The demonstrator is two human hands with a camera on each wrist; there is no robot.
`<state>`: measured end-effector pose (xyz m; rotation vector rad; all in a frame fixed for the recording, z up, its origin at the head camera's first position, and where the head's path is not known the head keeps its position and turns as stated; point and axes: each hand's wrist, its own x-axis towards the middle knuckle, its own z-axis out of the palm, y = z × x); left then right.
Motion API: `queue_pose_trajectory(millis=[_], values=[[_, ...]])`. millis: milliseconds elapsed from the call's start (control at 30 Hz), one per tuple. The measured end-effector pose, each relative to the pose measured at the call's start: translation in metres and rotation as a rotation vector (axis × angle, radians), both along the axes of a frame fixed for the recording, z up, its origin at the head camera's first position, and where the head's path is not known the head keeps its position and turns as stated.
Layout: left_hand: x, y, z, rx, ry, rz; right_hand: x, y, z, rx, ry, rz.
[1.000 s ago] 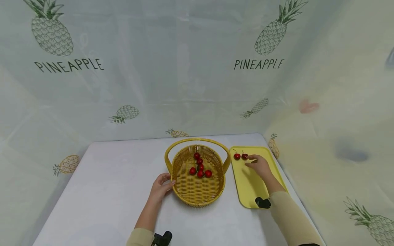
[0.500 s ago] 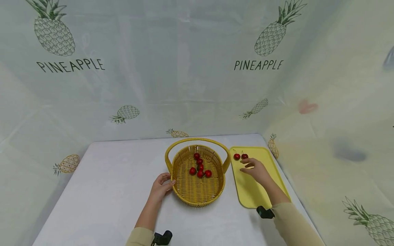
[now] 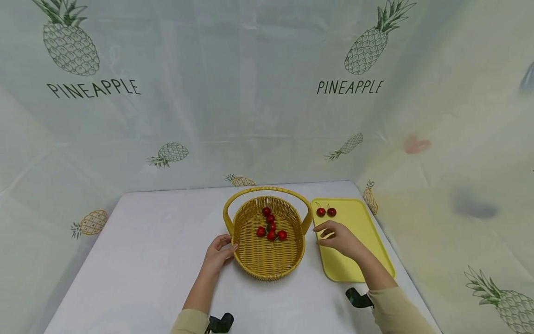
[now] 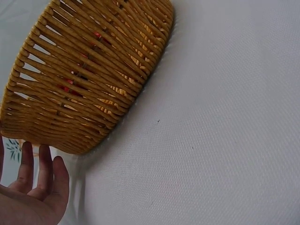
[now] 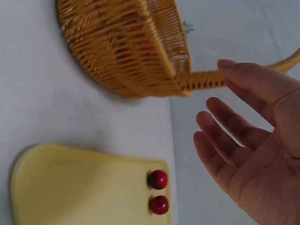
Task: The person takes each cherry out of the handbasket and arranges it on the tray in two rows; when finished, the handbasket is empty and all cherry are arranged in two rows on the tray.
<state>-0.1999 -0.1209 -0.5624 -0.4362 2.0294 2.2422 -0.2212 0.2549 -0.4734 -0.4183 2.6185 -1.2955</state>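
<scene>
A yellow woven basket (image 3: 267, 264) with an arched handle stands on the table, holding several red cherries (image 3: 271, 227). My left hand (image 3: 218, 254) grips its left rim, thumb over the edge and fingers along the outer wall; in the left wrist view those fingertips (image 4: 44, 152) are right at the weave. To the right, two dark red cherries with stems, one of them the left cherry (image 3: 321, 212), lie at the far left corner of a yellow tray (image 3: 360, 220). My right hand (image 3: 340, 240), fingers loosely bent and holding nothing, hovers over the tray's left edge, near the basket.
A white cloth covers the table (image 3: 162, 250). Behind it and at the sides hangs a pale curtain (image 3: 250, 102) printed with pineapples. The basket's handle (image 3: 268, 189) stands upright, arching over its far side.
My right hand has moved away from the two cherries on the tray, left and towards me, near the basket. The left hand, basket and cherries stay where they were.
</scene>
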Motion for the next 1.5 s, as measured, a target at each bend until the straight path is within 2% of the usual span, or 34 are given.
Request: queue_pose_trajectory(millis=[167, 333, 533, 700, 1000, 1200, 1400, 1500], values=[[0.0, 0.0, 0.001, 0.004, -0.001, -0.002, 0.007, -0.012, 0.01, -0.025, -0.027, 0.105], [0.0, 0.0, 0.001, 0.012, -0.004, -0.01, 0.011, -0.025, 0.017, -0.028, -0.016, 0.193], [0.001, -0.001, 0.001, 0.024, 0.003, -0.011, 0.009, -0.043, 0.017, -0.017, -0.012, 0.246], [0.001, 0.0, 0.0, 0.027, 0.015, -0.007, 0.004, -0.057, 0.016, -0.024, -0.001, 0.268], [-0.001, -0.001, -0.002, 0.012, 0.014, 0.003, -0.009, -0.079, 0.009, -0.024, -0.032, 0.264], [-0.001, -0.001, 0.0, 0.012, 0.005, 0.006, -0.021, -0.087, -0.002, 0.008, -0.073, 0.24], [0.0, -0.001, 0.002, 0.014, 0.02, -0.001, -0.027, -0.092, -0.007, 0.034, -0.124, 0.234], [0.001, 0.0, 0.004, 0.013, 0.02, 0.0, -0.03, -0.094, -0.01, 0.08, -0.121, 0.238]])
